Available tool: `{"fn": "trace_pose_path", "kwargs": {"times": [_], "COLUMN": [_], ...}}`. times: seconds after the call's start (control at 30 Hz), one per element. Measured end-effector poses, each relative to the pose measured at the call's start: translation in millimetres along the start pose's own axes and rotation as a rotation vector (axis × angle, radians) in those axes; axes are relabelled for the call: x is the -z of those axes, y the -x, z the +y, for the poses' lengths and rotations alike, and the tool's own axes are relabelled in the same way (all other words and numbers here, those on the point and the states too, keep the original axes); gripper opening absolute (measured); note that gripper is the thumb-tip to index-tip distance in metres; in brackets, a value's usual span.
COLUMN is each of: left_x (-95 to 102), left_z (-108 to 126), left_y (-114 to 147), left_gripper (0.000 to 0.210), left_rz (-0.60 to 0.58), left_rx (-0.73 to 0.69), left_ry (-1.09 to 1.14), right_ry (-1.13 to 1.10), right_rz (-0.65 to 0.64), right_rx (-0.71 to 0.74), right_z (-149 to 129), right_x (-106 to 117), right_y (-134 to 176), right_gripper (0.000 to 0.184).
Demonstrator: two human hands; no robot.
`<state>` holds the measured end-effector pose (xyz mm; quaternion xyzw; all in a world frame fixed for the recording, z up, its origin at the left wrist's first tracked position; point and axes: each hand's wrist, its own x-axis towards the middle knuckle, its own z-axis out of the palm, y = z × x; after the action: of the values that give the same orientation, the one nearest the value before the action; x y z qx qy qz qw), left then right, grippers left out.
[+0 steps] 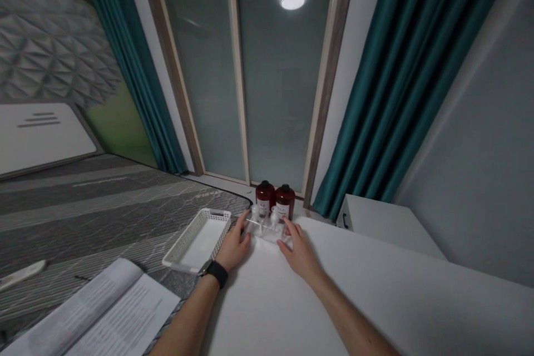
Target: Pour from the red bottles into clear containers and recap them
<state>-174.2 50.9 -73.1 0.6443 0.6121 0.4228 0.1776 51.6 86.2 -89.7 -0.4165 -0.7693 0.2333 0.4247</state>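
My left hand (234,242), with a dark watch on its wrist, grips the left end of a clear plastic box (267,232). At the box's right end are the fingers and thumb of my right hand (299,248), closed around it. Small whitish pieces (275,217), perhaps pump heads, show in or just behind the box; I cannot tell which. Two dark red bottles with black caps and white labels, a left bottle (264,193) and a right bottle (285,197), stand upright right behind it. The box is at the far end of the white tabletop (267,300).
A white perforated basket (179,253) lies left of my left hand on the grey patterned bed (125,206). An open book (120,311) and a white handle-like object (23,275) are nearer. A white cabinet (375,217) stands right; glass doors (275,94) and teal curtains (400,67) are ahead.
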Motion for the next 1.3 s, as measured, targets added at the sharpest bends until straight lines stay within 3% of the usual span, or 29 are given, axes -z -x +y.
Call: {"fn": "trace_pose_path", "kwargs": {"times": [0.4, 0.77, 1.1, 1.3], "left_x": [0.4, -4.3, 0.9, 4.4], "left_z": [7, -8, 9, 33], "left_y": [2, 2, 4, 13], "left_gripper": [0.07, 0.083, 0.047, 0.007], "left_rz": [-0.035, -0.011, 0.259, 0.281], "left_rx": [0.011, 0.085, -0.18, -0.248], "left_ry": [0.017, 0.077, -0.239, -0.277], "right_ry": [0.015, -0.02, -0.016, -0.01], "right_rz": [0.01, 0.03, 0.181, 0.241], "right_rx": [0.014, -0.01, 0.029, 0.101], "right_z": [-1, 4, -6, -9], "right_x": [2, -1, 4, 9], "right_y": [-1, 1, 2, 4], "right_gripper": [0.063, 0.076, 0.068, 0.05]}}
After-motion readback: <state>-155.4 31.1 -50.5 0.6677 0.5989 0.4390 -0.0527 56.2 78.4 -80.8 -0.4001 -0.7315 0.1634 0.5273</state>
